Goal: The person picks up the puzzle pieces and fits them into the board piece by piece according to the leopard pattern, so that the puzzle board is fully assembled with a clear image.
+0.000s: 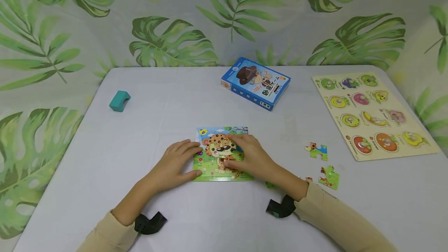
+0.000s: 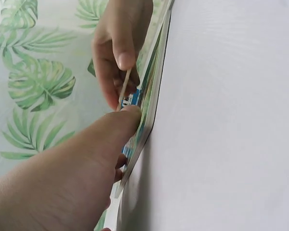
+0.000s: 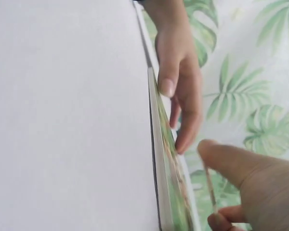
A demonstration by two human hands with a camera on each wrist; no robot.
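Observation:
A square jigsaw puzzle [image 1: 206,175] with a cartoon leopard lies flat near the middle of the table. My left hand [image 1: 176,164] rests along its left edge, thumb and fingers spread and fairly straight. Over the puzzle's right half, my right hand [image 1: 257,156] pinches a thin puzzle piece [image 3: 209,185] between thumb and fingers; the piece is seen edge-on, raised off the board. To the right lie loose pieces, one brown, green and blue [image 1: 319,151] and one mostly green [image 1: 329,177]. Further pieces are partly hidden by my right forearm.
A blue game box [image 1: 257,83] lies at the back of the table. At the right is a wooden fruit board [image 1: 337,127] with knobbed shapes. A teal arch-shaped block [image 1: 119,101] sits at the far left. Leaf-patterned cloth [image 1: 175,42] hangs behind.

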